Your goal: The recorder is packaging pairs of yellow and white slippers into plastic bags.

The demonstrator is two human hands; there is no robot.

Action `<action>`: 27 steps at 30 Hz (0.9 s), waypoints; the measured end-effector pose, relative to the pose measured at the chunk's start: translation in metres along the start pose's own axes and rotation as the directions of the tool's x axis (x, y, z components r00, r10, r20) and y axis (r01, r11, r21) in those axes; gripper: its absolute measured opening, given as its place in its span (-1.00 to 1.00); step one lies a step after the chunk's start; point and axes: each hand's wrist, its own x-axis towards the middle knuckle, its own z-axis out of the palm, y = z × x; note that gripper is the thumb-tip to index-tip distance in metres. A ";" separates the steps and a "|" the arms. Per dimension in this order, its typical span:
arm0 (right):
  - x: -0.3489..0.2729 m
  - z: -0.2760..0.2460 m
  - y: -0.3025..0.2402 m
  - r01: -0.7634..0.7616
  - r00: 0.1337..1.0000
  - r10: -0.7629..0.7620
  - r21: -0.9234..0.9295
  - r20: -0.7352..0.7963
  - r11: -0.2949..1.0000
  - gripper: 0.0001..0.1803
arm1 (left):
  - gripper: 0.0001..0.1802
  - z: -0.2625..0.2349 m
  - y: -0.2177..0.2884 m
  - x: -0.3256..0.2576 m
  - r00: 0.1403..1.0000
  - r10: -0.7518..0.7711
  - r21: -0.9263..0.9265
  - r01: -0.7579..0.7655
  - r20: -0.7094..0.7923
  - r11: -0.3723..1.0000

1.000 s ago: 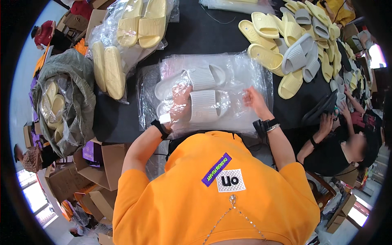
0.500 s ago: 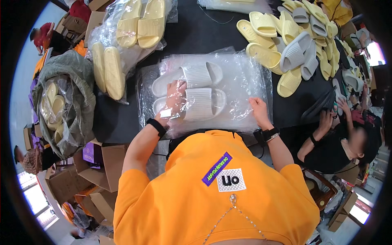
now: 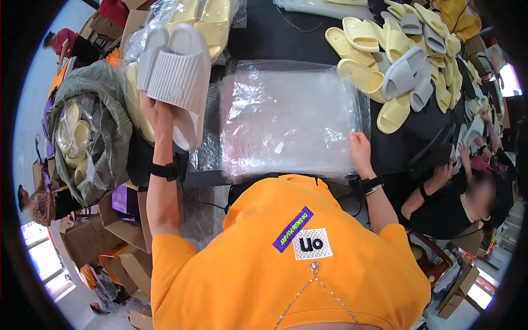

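Note:
A pair of light grey slide slippers [image 3: 179, 71] hangs over the left part of the table, gripped from below by my left hand [image 3: 158, 115]. Their ribbed straps face up. Whether clear plastic wraps them I cannot tell. Flat in front of me lies a stack of clear plastic bags [image 3: 289, 118]. At its right edge my right hand [image 3: 361, 149] is closed, fingers pinched on the bag edge. Partly behind the grey pair are yellow slippers [image 3: 213, 25] in clear plastic on the table's left side.
Loose yellow and grey slippers [image 3: 394, 113] are heaped at the right of the black table [image 3: 264, 44]. A grey-green sack [image 3: 102, 126] of wrapped slippers stands left, above open cardboard boxes [image 3: 82, 242]. A co-worker in black [image 3: 445, 203] sits at the right.
My left hand has lifted the grey slippers off the bag stack and carried them left and away from me. My right hand has stayed at the stack's right edge.

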 end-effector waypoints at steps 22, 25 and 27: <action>-0.020 0.022 0.007 -0.190 0.948 0.209 -0.102 0.239 0.977 -0.84 | -0.67 0.151 -0.081 -0.064 0.848 -0.260 0.774 -0.242 0.462 0.586; -0.018 0.028 0.000 -0.251 0.944 0.256 -0.051 0.209 0.967 -0.82 | -0.70 0.142 -0.063 -0.045 0.857 -0.219 0.773 -0.274 0.466 0.572; -0.020 0.032 -0.006 -0.301 0.932 0.299 -0.023 0.207 0.953 -0.82 | -0.71 0.143 -0.030 -0.047 0.822 -0.151 0.701 -0.355 0.550 0.619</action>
